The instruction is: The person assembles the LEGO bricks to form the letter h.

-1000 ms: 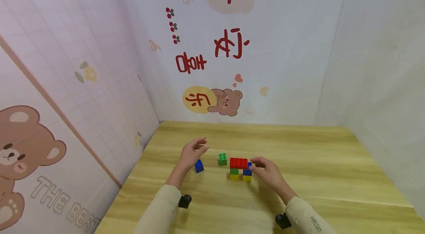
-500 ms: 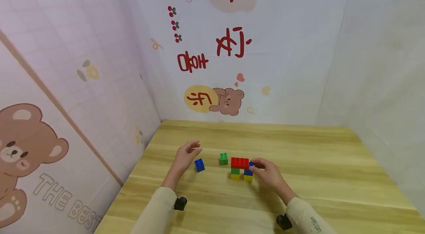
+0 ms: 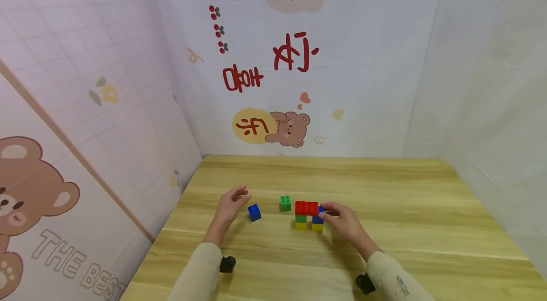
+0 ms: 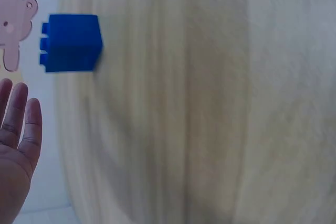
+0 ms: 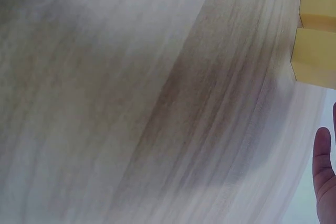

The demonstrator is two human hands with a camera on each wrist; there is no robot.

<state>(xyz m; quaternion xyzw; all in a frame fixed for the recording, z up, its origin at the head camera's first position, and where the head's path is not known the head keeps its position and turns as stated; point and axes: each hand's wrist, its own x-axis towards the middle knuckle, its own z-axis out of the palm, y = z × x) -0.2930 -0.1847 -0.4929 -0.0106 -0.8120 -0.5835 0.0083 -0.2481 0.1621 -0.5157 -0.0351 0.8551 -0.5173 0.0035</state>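
Observation:
In the head view a small arch of toy building bricks stands right of centre. Its red brick lies across a green brick and a blue brick, each on a yellow brick. My right hand pinches the arch's blue brick at its right side between thumb and index finger. To the left, my left hand is held above the table with relaxed fingers, holding nothing. Beside it sits a loose blue brick, also large in the left wrist view.
A loose green brick stands between the blue brick and the arch. The wooden table meets a printed cloth backdrop at the rear and left. Black wrist cameras hang under both sleeves.
My left hand has drawn back left and toward me, uncovering the loose blue brick. My right hand stays by the arch, its fingertips slightly closer in. The bricks have kept their places.

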